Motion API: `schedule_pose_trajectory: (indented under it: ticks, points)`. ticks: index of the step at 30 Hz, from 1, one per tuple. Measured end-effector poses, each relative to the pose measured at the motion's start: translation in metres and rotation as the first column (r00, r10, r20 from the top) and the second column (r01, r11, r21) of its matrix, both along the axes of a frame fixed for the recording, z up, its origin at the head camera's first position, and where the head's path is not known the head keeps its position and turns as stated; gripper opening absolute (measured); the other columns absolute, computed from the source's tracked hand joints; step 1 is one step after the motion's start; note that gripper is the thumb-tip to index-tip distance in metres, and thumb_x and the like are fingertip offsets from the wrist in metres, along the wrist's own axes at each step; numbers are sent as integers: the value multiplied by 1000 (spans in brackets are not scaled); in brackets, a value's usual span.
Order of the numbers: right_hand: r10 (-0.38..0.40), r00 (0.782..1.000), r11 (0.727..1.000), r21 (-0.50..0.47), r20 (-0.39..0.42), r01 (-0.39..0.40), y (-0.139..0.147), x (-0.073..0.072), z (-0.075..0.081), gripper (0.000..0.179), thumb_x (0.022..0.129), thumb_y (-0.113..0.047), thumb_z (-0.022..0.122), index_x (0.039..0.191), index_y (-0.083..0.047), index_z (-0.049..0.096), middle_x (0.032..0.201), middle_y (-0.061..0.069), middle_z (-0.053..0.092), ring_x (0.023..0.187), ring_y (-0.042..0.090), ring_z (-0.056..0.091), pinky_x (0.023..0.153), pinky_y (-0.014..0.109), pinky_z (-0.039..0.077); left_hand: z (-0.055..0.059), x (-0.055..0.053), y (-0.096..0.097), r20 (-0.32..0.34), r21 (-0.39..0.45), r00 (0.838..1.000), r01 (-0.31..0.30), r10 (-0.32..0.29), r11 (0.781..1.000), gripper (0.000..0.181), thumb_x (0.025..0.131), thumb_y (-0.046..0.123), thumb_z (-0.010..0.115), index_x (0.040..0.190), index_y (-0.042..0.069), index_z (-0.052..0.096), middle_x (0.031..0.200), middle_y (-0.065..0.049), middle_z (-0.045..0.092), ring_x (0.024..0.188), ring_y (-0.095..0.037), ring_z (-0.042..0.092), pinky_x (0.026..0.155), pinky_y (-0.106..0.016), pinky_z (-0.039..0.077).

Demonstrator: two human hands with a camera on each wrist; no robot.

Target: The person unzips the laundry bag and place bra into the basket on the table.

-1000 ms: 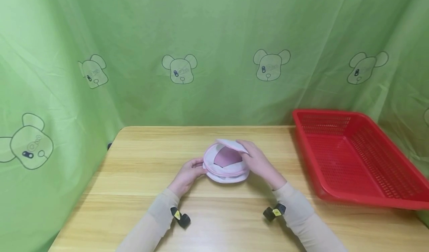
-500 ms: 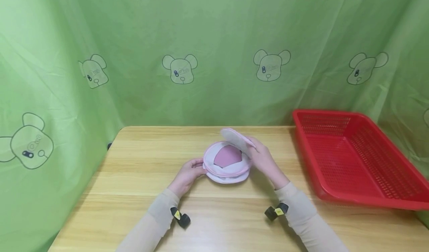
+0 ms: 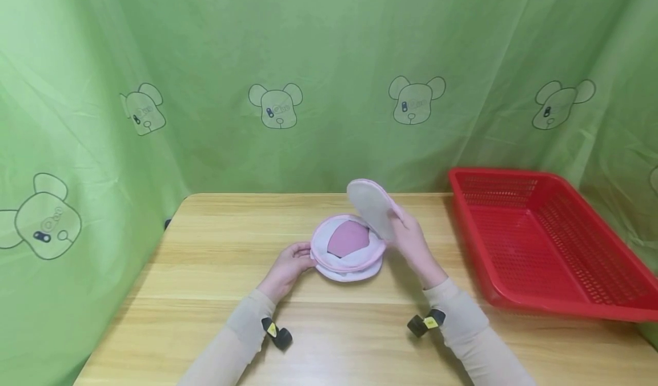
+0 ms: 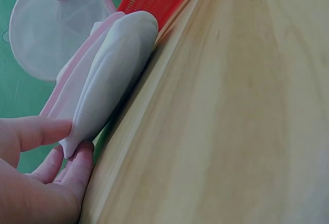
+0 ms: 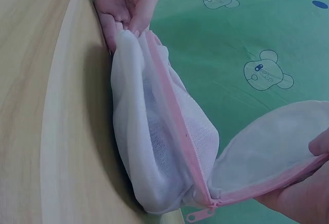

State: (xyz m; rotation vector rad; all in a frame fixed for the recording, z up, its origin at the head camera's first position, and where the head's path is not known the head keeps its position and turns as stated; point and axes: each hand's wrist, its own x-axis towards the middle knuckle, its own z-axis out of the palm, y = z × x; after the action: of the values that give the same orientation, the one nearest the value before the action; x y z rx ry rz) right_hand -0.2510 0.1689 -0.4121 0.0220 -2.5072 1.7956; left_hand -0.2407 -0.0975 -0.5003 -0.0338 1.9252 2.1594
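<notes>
A round white mesh bag [image 3: 354, 260] with pink zipper edging lies on the desk, a little right of its middle, near the far edge. Its round lid [image 3: 369, 203] is raised steeply at the right side, pale inner face showing. A second ago that lid slanted low over the opening; half a second ago it was partway up, and now much more of the opening is uncovered. Inside shows a smooth pink patch [image 3: 348, 238]; whether it is a separate item cannot be told. A pink zipper pull [image 5: 200, 215] hangs where lid and bag meet.

The left hand [image 3: 286, 270] pinches the bag's left edge between thumb and fingers, in the same spot as before. The right hand [image 3: 411, 249] pinches the lid's edge and has shifted slightly rightward with it.

Both arms wear beige sleeves [image 3: 460, 326], with a small black camera [image 3: 277, 333] at each wrist. The wooden desk [image 3: 231, 226] carries a red plastic basket [image 3: 472, 249] on the right, unmoved. Behind hangs a green curtain [image 3: 339, 152] printed with bear faces.
</notes>
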Motion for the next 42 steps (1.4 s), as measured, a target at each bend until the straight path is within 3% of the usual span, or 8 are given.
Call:
schedule_pose_trajectory:
  ticks: [7,14,22,32,38,42]
  points:
    - [-43,999,993,-114,-23,40,7,-2,-4,48,104,-21,37,152,-15,32,151,17,43,130,30,47,113,41,38,0,0,0,11,-4,1000,-22,22,1000,50,81,-8,64,128,-9,49,125,-25,58,99,-15,61,92,-27,54]
    - [-75,996,968,-238,55,86,13,2,-2,53,105,-32,35,154,-13,27,143,20,49,110,13,57,95,20,49,0,0,1,22,-11,999,-28,28,1000,49,80,-7,65,126,-8,50,122,-22,61,99,-15,62,92,-26,54]
    - [-54,996,884,-460,75,83,14,4,-3,54,106,-24,34,155,-7,19,155,15,34,134,23,42,115,34,37,-2,0,0,10,-7,1000,-29,29,1000,47,80,-9,63,126,-10,50,122,-24,60,96,-13,62,90,-26,55]
    - [-64,996,792,-605,57,85,22,7,-6,57,105,-18,32,156,-6,9,162,12,18,148,24,24,121,33,26,0,1,1,14,-1,999,-36,36,999,46,80,-9,64,124,-9,51,120,-22,62,94,-12,62,89,-25,55]
    - [-53,993,734,-670,103,109,27,10,-9,57,106,-16,30,156,-8,6,165,6,10,151,20,17,122,30,22,0,1,1,11,-1,999,-38,38,999,47,80,-9,63,125,-9,51,118,-21,62,94,-12,62,89,-25,55]
    - [-43,992,723,-682,116,111,31,14,-11,58,105,-14,31,157,-9,4,165,6,8,151,21,16,122,31,22,0,1,1,15,-3,999,-42,42,999,47,80,-9,63,125,-9,51,119,-22,61,94,-12,62,89,-25,54]
